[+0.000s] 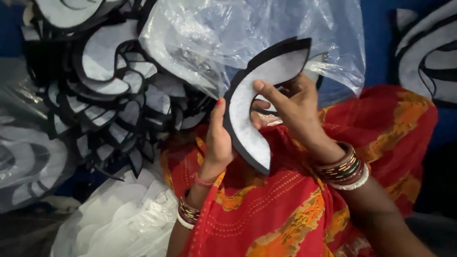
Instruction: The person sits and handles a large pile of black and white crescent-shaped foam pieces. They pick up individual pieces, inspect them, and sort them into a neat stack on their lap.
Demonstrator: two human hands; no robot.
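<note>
Cloth, red with orange pattern (pixel 285 209), covers the person's lap and fills the lower middle of the view. Upper left, a heaped pile of curved grey-faced, black-edged foam pieces (pixel 109 90) spreads across the floor, pieces overlapping at all angles. Above the hands hangs a crumpled clear plastic bag (pixel 228 33), its lower edge reaching down behind the held piece. Lower left sits a second bag of white crescent-shaped pieces (pixel 114 223). Centre of view: one crescent-shaped foam piece, grey face with black rim (pixel 250 104), held upright over the lap, just below the clear bag. Left hand (pixel 219 138) closed on the lower outer curve, thumb along the rim. Right hand (pixel 295 104) grips the inner curve, forefinger pressed on the grey face. Stacked bangles (pixel 345 169) at the right wrist, a thinner set at the left.
</note>
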